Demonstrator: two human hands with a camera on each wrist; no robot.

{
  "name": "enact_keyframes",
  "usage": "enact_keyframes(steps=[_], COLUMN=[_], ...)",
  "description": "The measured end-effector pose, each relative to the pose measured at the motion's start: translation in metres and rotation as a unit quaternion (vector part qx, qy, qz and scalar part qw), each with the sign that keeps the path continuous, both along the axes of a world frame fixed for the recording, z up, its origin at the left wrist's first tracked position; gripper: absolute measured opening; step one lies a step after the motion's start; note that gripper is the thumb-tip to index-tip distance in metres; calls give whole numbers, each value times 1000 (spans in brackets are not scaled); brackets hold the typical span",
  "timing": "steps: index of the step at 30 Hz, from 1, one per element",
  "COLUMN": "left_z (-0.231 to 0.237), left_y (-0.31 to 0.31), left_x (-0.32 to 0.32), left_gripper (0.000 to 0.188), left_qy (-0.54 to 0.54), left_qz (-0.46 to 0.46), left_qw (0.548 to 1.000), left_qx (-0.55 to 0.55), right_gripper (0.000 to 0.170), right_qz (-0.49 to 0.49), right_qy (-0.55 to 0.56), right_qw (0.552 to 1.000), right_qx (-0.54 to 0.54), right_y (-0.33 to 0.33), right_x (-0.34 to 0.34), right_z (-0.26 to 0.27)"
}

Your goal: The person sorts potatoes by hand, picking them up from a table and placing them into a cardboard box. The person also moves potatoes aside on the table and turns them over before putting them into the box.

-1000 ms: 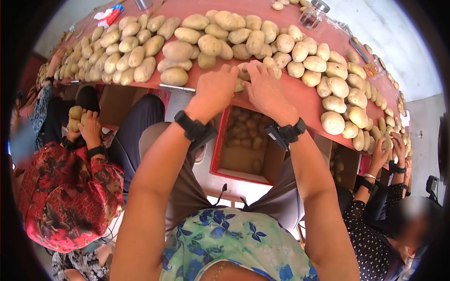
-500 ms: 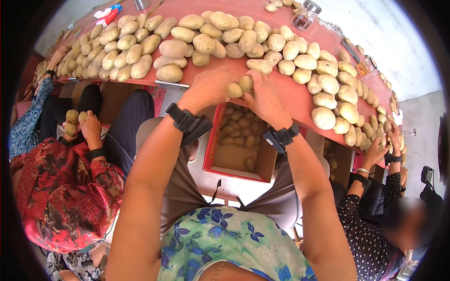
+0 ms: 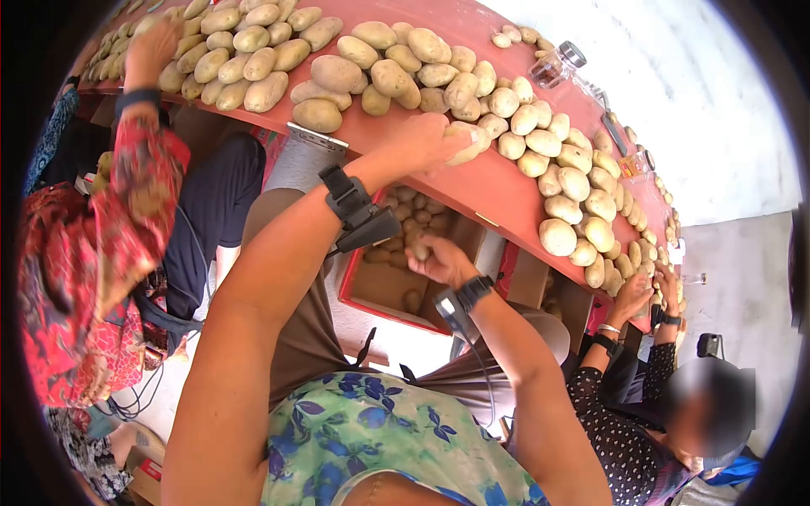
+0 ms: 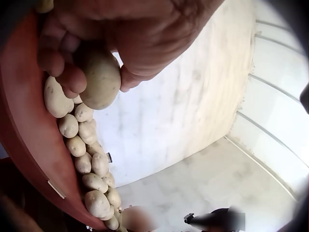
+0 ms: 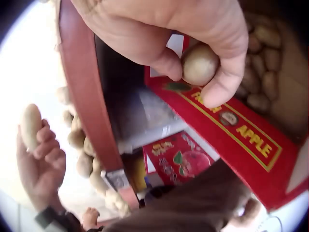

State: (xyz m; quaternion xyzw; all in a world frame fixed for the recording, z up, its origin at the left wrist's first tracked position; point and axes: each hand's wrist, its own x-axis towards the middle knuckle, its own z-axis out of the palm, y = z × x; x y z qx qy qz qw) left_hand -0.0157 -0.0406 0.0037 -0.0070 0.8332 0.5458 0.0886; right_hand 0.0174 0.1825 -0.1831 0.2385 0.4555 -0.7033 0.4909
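- Nearest, below the edge of the red table [image 3: 515,202]: the wearer's right hand [image 3: 445,262] has dropped away from the tabletop, where both hands were together half a second ago. Its thumb and fingers pinch one small round potato [image 5: 199,65].
- Just under that hand, beneath the table's edge: a red-rimmed cardboard box [image 3: 371,285], with a heap of potatoes [image 3: 413,207] inside, gathered toward its far end.
- Above the table's near edge: the wearer's left hand [image 3: 412,145], its fingers curled round one longer potato [image 3: 467,143]. The two hands are now well apart; I judge the work is split between tabletop and box, one potato in each hand.
- To the left along the table: a neighbour's red patterned sleeve [image 3: 139,152] now stretches up to it, one blurred hand [image 3: 153,52] over the potatoes there.
- Across the table: many loose potatoes [image 3: 390,78], crowded in a long curving band.
- To the right along the table: another person's hands [image 3: 634,295] at that band; their grip I cannot tell.
- On the table's far side: a lidded glass jar [image 3: 550,69].
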Motion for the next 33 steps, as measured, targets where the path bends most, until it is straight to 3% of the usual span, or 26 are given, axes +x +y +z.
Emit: enact_keyframes(steps=[3, 6, 9, 12, 13, 16, 20, 21, 25, 31, 33], left_z=[5, 1, -12, -25, -19, -26, -16, -15, -11, -1, -11], left_y=[-1, -4, -4, 5, 4, 3, -6, -7, -6, 1, 3], left_x=[5, 6, 8, 23, 29, 30, 18, 17, 14, 15, 9], left_gripper=[54, 48, 40, 36, 30, 27, 31, 30, 27, 27, 25], left_qy=[-17, -5, 27, 19, -21, 17, 168, 191, 217, 183, 234], left_qz=[-25, -94, -212, -289, -315, -313, -222, -184, -128, -141, -125], left_qw=[999, 990, 959, 931, 921, 934, 947, 954, 961, 968, 960], left_qx=[-27, -106, -184, -221, -227, -169, -159, -141, -112, -99, -93], right_gripper=[39, 47, 57, 62, 53, 47, 42, 38, 33, 42, 45], right_qz=[-140, -118, -76, -74, -102, -147, -226, -234, -243, -393, -320], right_qy=[29, 41, 45, 56, 25, -13, -203, -199, -17, 111, 115], right_qw=[990, 992, 989, 932, 930, 926, 942, 949, 966, 900, 927], right_qx=[14, 34, -117, -350, -352, -349, -140, -71, 88, 150, 158], right_y=[-11, -10, -16, -28, -29, -18, -8, -6, 15, 33, 24], right_x=[-32, -38, -3, 34, 41, 58, 57, 52, 24, -23, -14], right_z=[-12, -18, 28, 82, 84, 40, -13, -17, -58, -63, -49])
